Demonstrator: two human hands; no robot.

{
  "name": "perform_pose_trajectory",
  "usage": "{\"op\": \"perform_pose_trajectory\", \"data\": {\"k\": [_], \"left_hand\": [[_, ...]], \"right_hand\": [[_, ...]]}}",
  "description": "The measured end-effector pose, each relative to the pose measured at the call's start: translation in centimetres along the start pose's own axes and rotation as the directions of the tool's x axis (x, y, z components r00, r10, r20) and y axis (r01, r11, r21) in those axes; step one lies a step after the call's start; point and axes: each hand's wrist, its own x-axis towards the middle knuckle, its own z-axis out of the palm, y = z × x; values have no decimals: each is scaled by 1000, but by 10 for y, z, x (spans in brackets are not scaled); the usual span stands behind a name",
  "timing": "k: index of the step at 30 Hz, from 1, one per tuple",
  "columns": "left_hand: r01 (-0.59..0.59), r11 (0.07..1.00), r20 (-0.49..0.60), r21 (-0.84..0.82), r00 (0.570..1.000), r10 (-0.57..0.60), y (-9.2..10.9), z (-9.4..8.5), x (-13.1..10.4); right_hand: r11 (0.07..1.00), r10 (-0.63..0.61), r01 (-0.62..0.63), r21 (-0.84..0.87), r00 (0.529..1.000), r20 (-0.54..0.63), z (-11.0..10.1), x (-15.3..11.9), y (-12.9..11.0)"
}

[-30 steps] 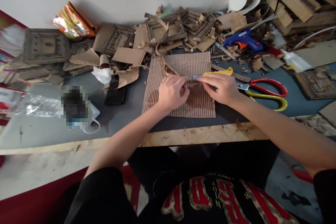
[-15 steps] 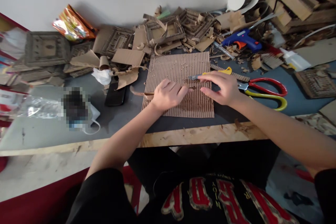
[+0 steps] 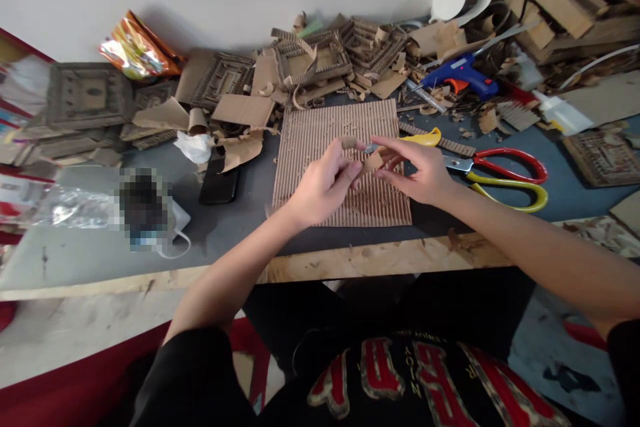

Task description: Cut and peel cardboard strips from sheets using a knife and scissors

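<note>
My left hand [image 3: 327, 180] is closed on a narrow brown cardboard strip [image 3: 373, 162], pinched between thumb and fingers, with part of it curving over the forefinger. At the strip's right end, my right hand [image 3: 417, 170] has its fingers closed around it, though the exact contact is partly hidden. Both hands are above a ribbed corrugated cardboard sheet [image 3: 335, 121]. A yellow-handled tool [image 3: 425, 139] with a metal front lies behind my right hand, which covers part of it. Scissors with one red and one yellow handle [image 3: 510, 163] lie just right of that hand.
Stacked cardboard frames [image 3: 313, 60] and scraps line the wall side. A blue glue gun [image 3: 463, 73] and a white-capped bottle [image 3: 563, 112] are at the right. Left are a black phone [image 3: 219, 180], a crumpled tissue [image 3: 195, 145] and an orange foil bag [image 3: 140, 47].
My left hand has turned and lifted the cardboard strip off the sheet. My right hand's fingers have come onto the strip's end. The corrugated sheet has shifted slightly.
</note>
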Motion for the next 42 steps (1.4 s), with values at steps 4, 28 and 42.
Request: {"op": "perform_pose_trajectory", "data": {"k": [4, 28, 42], "left_hand": [[120, 892, 197, -437, 980, -36, 6, -3, 2], [2, 947, -216, -322, 973, -76, -26, 29, 9], [352, 673, 83, -650, 914, -398, -24, 25, 11]], "right_hand": [[939, 85, -104, 328, 994, 72, 0, 2, -9], [942, 196, -216, 258, 975, 101, -5, 11, -16], [971, 145, -181, 158, 965, 218, -2, 8, -15]]}}
